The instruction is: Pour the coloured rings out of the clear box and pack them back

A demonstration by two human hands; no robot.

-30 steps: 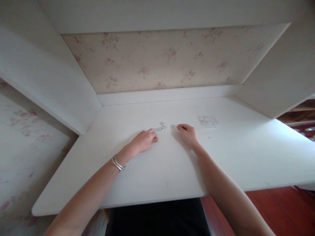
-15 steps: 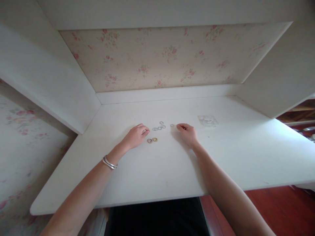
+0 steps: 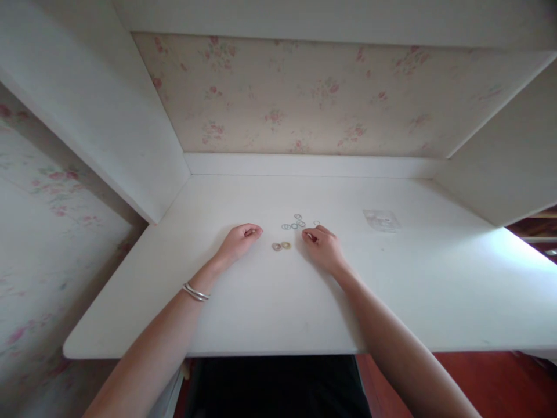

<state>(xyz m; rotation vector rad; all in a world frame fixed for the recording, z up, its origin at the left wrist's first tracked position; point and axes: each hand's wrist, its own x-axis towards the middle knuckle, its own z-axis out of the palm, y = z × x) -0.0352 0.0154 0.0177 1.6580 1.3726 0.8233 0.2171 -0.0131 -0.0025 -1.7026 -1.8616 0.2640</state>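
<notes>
My left hand (image 3: 238,241) rests on the white desk with thumb and forefinger pressed together. Whatever may be between those fingertips is too small to make out. To its right lie a pinkish ring (image 3: 277,247) and a yellowish ring (image 3: 286,245), side by side. Several thin grey-green rings (image 3: 295,226) form a loose cluster just behind them. My right hand (image 3: 324,248) is closed in a pinch at the right of the yellowish ring, its fingertips not clearly showing anything held. One thin pale ring (image 3: 317,223) lies just beyond its knuckles.
A clear plastic bag (image 3: 382,221) lies flat on the desk (image 3: 270,307) to the right. White panels stand at both sides, and a floral-papered wall (image 3: 304,98) closes off the back. A silver bracelet (image 3: 195,292) circles my left wrist.
Relative to the rings, my right hand has moved left and nearer to me, past the single pale ring. My left hand has drawn slightly away leftward, its fingertips closing together. The view has shifted.
</notes>
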